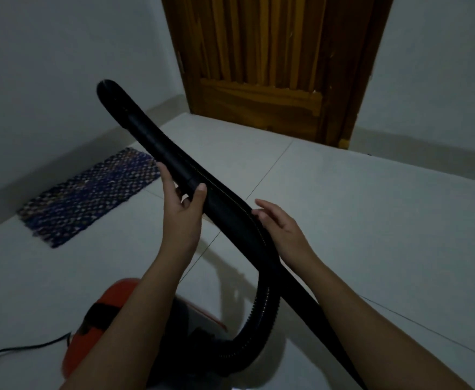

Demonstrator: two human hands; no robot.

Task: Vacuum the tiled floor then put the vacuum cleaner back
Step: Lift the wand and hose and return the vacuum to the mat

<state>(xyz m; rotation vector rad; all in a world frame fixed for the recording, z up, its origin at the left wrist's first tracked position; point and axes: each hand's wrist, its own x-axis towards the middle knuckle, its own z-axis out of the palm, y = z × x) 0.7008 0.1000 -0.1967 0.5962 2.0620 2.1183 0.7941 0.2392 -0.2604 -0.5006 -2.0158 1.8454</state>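
Note:
A black vacuum hose with a rigid curved handle end (pixel 146 130) rises from lower right to upper left, its open mouth pointing up near the left wall. My left hand (pixel 184 198) is shut on the hose at the joint between rigid end and ribbed part. My right hand (pixel 280 223) rests against the ribbed hose a little lower, fingers extended and apart. The ribbed hose (pixel 258 311) bends down to the red and black vacuum cleaner body (pixel 104 311) on the white tiled floor (pixel 343 220) below my arms. A second black tube (pixel 323 322) runs down to the bottom right.
A blue woven mat (pixel 89 195) lies by the left wall. A closed wooden door (pixel 272 66) stands straight ahead. The black power cord (pixel 19 350) trails off to the lower left. White walls with grey skirting bound the floor.

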